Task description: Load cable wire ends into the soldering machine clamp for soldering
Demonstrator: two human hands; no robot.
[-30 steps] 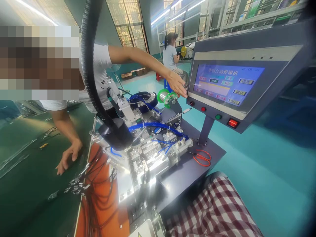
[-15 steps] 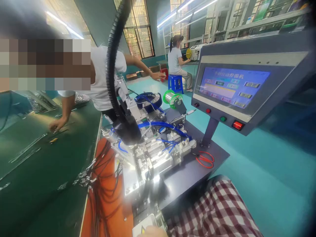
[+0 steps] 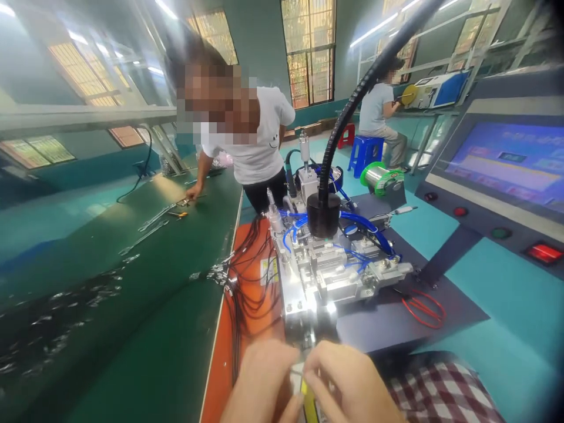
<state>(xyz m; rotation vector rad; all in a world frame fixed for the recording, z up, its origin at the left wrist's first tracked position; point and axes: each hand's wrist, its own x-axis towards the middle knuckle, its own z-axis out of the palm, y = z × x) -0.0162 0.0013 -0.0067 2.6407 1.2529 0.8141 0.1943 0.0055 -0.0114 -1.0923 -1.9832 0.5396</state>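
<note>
Hands [image 3: 352,379] now together before machine [image 3: 341,283], co-worker's arm [image 3: 285,111] drawn back

Light is being thrown back by the polished silver metal blocks [image 3: 341,282] and, more dully, by the flat dark-grey plate [image 3: 374,324]. A ribbed, matt skin is being shown by the bent black hose [image 3: 347,114], glossy plastic by the slim blue tubes [image 3: 370,227]. Smoothness is being shown by the small white, yellow-banded block [image 3: 298,380]; woven cloth, by the maroon-and-white checked garment [image 3: 445,390].
</note>
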